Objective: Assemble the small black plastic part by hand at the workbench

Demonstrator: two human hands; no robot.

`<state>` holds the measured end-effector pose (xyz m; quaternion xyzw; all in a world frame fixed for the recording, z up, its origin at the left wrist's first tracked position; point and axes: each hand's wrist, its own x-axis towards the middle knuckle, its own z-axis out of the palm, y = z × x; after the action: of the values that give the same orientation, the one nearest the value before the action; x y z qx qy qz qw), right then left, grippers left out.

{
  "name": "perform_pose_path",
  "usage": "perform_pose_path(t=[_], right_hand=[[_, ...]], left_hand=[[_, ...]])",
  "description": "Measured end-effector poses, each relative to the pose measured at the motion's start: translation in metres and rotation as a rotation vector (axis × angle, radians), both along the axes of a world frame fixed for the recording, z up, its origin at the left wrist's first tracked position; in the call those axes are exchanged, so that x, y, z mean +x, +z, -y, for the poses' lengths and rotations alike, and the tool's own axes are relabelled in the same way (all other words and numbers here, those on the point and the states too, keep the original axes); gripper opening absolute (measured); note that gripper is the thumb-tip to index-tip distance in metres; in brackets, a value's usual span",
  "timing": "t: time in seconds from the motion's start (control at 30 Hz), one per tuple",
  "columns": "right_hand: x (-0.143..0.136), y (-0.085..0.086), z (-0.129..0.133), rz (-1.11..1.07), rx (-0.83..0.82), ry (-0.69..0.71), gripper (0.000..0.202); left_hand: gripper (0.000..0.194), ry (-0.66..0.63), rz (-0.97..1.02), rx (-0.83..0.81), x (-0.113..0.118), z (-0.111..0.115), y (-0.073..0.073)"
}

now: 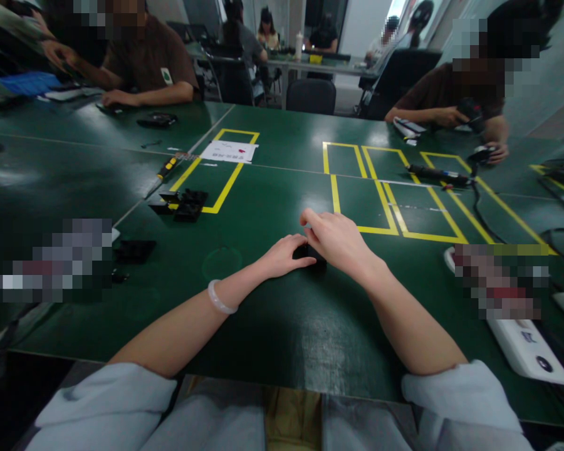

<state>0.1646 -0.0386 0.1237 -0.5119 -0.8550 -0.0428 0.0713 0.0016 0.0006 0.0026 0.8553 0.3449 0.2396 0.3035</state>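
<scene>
Near the middle of the green table (282, 326), my left hand (284, 255) grips a small black part (317, 258) between thumb and fingers. My right hand (336, 238) bends over the same part from the right, its fingers curled and partly hidden behind the hand. Most of the part is covered, so its exact kind does not show. Left of my hands lie several black plastic pieces (190, 205) at the lower end of a yellow tape frame (225, 188).
A yellow-handled screwdriver (168, 168) and a printed sheet (229, 151) lie to the left. At the right are a black electric screwdriver (439, 175) with its cable and a white device (521, 344). Co-workers (145, 62) sit across the table.
</scene>
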Motion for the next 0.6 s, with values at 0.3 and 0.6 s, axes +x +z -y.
perform_pose_path(t=[0.3, 0.6], right_hand=[[-0.0011, -0.0026, -0.0032, 0.052, 0.005, -0.041, 0.026], [-0.0006, -0.0010, 0.0003, 0.009, 0.013, -0.010, 0.024]], left_hand=[[0.044, 0.004, -0.012, -0.011, 0.0005, 0.0011, 0.0015], [0.043, 0.002, 0.028, -0.007, 0.0003, 0.0009, -0.0001]])
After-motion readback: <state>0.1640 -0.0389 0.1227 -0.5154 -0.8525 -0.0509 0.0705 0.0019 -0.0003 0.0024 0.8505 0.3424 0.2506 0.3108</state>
